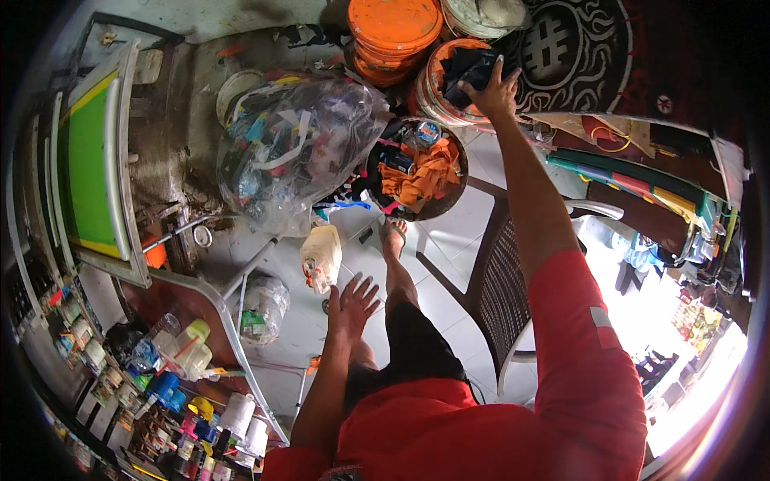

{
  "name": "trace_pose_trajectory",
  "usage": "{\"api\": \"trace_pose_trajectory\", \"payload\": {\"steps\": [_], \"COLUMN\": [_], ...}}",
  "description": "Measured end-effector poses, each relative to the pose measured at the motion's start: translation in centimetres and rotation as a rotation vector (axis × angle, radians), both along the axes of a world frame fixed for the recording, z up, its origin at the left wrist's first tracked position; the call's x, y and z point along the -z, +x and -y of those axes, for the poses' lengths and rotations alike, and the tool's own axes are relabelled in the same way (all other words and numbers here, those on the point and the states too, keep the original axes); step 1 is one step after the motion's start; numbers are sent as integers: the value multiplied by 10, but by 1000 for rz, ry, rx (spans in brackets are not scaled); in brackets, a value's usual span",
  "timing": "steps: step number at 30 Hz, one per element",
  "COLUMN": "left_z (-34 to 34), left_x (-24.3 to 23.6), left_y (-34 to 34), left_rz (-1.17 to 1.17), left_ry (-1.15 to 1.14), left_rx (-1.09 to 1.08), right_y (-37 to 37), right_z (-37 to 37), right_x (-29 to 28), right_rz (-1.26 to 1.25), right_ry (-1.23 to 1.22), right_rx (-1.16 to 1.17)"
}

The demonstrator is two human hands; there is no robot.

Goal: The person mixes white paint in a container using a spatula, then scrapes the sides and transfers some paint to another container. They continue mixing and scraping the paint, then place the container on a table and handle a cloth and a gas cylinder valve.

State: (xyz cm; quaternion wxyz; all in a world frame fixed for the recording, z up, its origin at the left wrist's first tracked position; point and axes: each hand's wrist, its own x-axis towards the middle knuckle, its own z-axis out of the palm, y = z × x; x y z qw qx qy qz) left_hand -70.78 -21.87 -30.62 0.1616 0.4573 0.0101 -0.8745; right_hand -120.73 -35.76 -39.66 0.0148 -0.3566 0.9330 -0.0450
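At the far side my right hand [496, 94] reaches over an orange bucket [434, 98] with bundled black cloth [468, 67] in its mouth. Its fingers are spread apart at the cloth's edge; whether they touch it I cannot tell. Lower down, my left hand [351, 309] hangs open above the floor, fingers spread and nothing in them. Nearest to it stands a cloudy yellowish plastic jug [322, 250]. Beyond my foot, a round bin [463, 172] holds orange cloth scraps [423, 178] and a small dark box [396, 163].
A large clear bag of scraps [301, 148] bulges left of the bin. Behind are stacked orange buckets [395, 28]. A brown woven-back chair [504, 293] stands beside my right arm. At left, a metal-edged table [212, 298] and a green-meshed frame [90, 164]; bottles and tubs crowd the lower left.
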Motion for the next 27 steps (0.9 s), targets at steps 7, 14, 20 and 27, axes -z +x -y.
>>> {"api": "trace_pose_trajectory", "payload": {"steps": [7,14,20,27], "left_z": [28,108,86,57], "left_x": [7,-59,-95,-157], "left_y": [-22,-196,-160,-103], "left_rz": [323,101,-13,23], "left_ry": [-243,-441,-350,-293], "left_rx": [237,-51,-51,34], "right_y": [-33,167,270,323], "right_z": [9,-67,-138,-228], "right_x": [-15,-152,-204,-319], "right_rz": [156,384,861,649], "right_ry": [-123,103,-446,-603], "right_rx": [-104,-748,-517,-601]}}
